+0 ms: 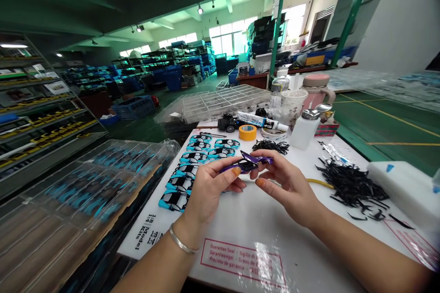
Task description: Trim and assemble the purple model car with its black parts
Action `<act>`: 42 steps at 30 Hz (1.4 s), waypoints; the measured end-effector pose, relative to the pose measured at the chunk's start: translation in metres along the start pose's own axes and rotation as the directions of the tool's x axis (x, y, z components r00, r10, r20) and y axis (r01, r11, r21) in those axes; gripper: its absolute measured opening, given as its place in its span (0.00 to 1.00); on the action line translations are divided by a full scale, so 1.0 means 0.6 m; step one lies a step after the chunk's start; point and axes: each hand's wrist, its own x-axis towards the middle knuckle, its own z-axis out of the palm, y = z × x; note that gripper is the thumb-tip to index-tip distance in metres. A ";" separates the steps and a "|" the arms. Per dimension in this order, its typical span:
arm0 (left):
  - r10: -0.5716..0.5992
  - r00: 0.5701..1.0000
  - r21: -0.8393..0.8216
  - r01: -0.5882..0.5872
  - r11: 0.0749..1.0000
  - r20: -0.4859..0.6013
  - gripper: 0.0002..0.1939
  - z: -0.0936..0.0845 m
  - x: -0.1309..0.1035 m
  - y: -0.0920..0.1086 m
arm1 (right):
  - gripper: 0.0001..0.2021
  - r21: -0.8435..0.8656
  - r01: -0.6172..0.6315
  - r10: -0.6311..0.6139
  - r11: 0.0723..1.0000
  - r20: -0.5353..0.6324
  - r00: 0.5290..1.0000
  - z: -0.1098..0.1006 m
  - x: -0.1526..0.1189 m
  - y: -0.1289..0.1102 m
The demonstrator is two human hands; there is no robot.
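Red-framed label (242, 263) on counter: "Guarantee Seal – Sigillo di garanzia – Precinto de garantia". Sheet edge (151, 233): "1:8 Model Kits".

Glossy purple part (248, 163), seemingly with black insert, held level above table.

Both hands, left (209, 187) and right (287, 183), meet, fingers pinched.

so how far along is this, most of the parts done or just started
Done, it seems: two rows of blue-and-black car body pieces lie on the white table. In hand: the left hand and right hand together hold one purple piece with a small black part on it. Left: a big pile of black parts at the right, so plenty seems to remain.
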 end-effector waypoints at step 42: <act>0.224 0.972 0.410 -0.233 0.882 0.070 0.31 0.004 -0.005 -0.002 | 0.25 -0.161 -0.027 0.023 0.987 -0.023 0.999 -0.015 0.011 0.001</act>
